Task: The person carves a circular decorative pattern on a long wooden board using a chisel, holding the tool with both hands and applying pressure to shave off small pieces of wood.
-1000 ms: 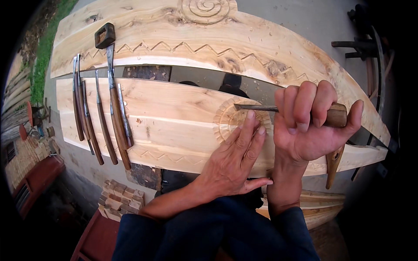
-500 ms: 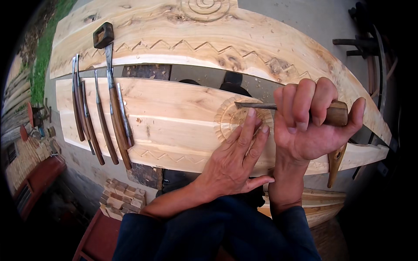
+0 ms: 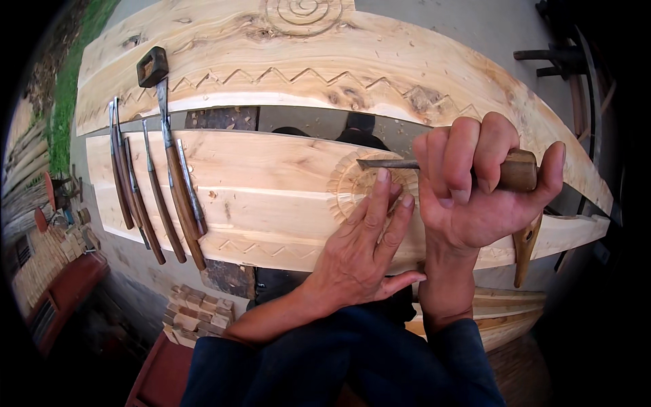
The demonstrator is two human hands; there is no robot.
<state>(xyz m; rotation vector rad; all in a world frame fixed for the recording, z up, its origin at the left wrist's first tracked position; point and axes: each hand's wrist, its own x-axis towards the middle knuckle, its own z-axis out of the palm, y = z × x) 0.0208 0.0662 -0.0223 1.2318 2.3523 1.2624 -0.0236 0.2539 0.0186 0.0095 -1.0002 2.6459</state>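
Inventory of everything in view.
near board: 1, pale, centre
far board: 1, pale, top
chisel: 1, brown/grey, right of centre
laid-out tools: several, brown/grey, across near board
block-shaped tool head: 1, dark, upper left
wooden piece: 1, tan, right
wood blocks: many, pale brown, lower left
logs: many, greyish, left edge
dark-red pieces: several, kind unclear, lower left
grass: strip, green, upper left
sleeves: 2, dark blue, bottom
left hand: 1, on near board
right hand: 1, around chisel

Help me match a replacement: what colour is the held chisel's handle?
The held chisel's handle is brown, apparently wooden; the head view shows it best.
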